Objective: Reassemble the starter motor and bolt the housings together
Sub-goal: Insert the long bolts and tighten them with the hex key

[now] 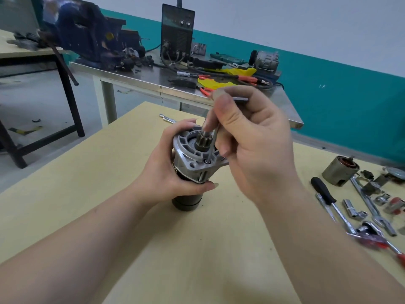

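- Starter motor (192, 170) stands upright on the table (87, 205), long axis vertical, pinion up.
- Left hand (166, 172) is wrapped round its body — steadying it.
- Right hand (252, 145) pinches a hex key (213, 139) — tip down in a bolt (207, 161) on the near flange, so I'd guess turning comes next.

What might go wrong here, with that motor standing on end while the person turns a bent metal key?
The black-bodied starter motor with grey cast housing stands upright on its narrow end; only the left hand steadies it, so it may tip. The right hand holds the L-shaped hex key at a slant in the small bolt; it may slip out and round the bolt head, perhaps knocking fingers against the toothed pinion gear.
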The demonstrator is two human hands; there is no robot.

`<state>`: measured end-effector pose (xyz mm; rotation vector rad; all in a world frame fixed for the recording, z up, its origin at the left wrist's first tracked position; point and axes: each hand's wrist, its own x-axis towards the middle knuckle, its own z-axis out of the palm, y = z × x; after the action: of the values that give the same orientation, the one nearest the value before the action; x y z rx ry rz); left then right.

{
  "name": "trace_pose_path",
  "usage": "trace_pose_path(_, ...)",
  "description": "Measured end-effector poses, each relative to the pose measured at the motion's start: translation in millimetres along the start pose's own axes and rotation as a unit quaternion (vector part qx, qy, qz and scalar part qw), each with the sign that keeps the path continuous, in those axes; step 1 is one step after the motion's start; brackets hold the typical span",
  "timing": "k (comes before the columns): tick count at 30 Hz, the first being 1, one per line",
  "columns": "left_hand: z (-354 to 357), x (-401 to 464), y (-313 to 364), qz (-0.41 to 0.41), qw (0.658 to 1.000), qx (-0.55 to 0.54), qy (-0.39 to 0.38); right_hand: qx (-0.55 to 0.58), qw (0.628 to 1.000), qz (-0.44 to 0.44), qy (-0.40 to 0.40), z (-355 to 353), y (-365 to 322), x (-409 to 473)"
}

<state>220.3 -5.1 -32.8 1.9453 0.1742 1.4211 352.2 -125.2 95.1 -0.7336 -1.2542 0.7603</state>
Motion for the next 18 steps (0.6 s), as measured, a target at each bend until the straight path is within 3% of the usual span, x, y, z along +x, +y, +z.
trace_pose_path(3,-1,1,0,0.002,1.000,0.020,-0.007,-0.093,0.989,0.006,-0.116,-16,-11,12)
trace_pose_path(5,-1,1,0,0.002,1.000,0.023,-0.007,-0.133,0.984,-0.032,-0.110,-17,-10,12)
trace_pose_path(8,2,-1,1,-0.003,1.000,0.021,0.011,-0.185,0.977,-0.107,0.012,-4,4,2)
trace_pose_path(10,6,-3,3,-0.012,0.999,0.020,0.028,-0.278,0.939,-0.169,0.114,7,16,-4)
trace_pose_path(12,8,-4,3,-0.010,0.999,0.026,0.034,-0.341,0.901,-0.212,0.166,13,23,-6)
trace_pose_path(14,5,-4,5,-0.015,0.999,0.028,0.029,-0.317,0.922,-0.188,0.122,10,20,-3)
trace_pose_path(16,2,-3,7,-0.028,0.999,0.024,0.021,-0.231,0.968,-0.100,0.006,3,8,3)
trace_pose_path(18,0,0,8,-0.036,0.999,0.021,0.012,-0.190,0.978,-0.035,-0.083,-5,0,9)
